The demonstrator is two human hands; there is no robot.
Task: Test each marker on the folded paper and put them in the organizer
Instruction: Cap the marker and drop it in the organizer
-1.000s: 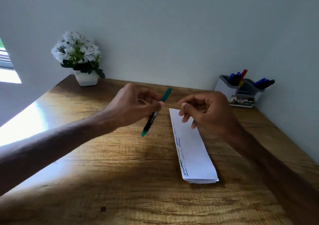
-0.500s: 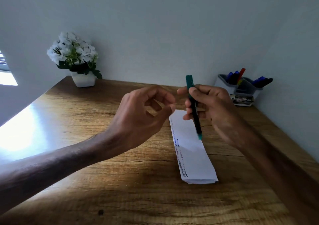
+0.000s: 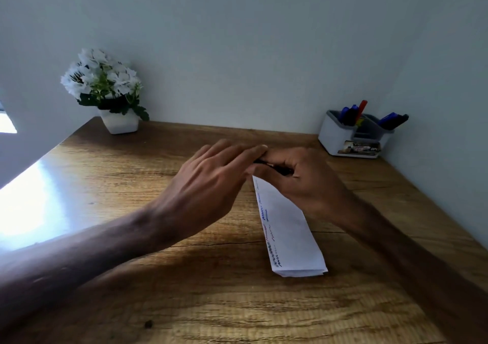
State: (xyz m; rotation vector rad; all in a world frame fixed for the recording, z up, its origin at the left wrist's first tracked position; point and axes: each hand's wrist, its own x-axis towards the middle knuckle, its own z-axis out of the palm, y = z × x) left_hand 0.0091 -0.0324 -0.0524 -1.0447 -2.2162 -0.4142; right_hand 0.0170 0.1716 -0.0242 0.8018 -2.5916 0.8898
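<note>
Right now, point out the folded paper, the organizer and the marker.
folded paper (image 3: 290, 235): head view, bare middle of top face.
organizer (image 3: 333, 135): head view, white front wall.
marker (image 3: 284, 170): head view, dark barrel between fingers.

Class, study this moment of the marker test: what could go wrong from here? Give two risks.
1. Neither hand seems to pin the folded paper, so it may slide under a stroke.
2. The left hand and right hand meet tightly round the marker above the paper's far end; a slip there could stain skin or the wooden desk.
</note>
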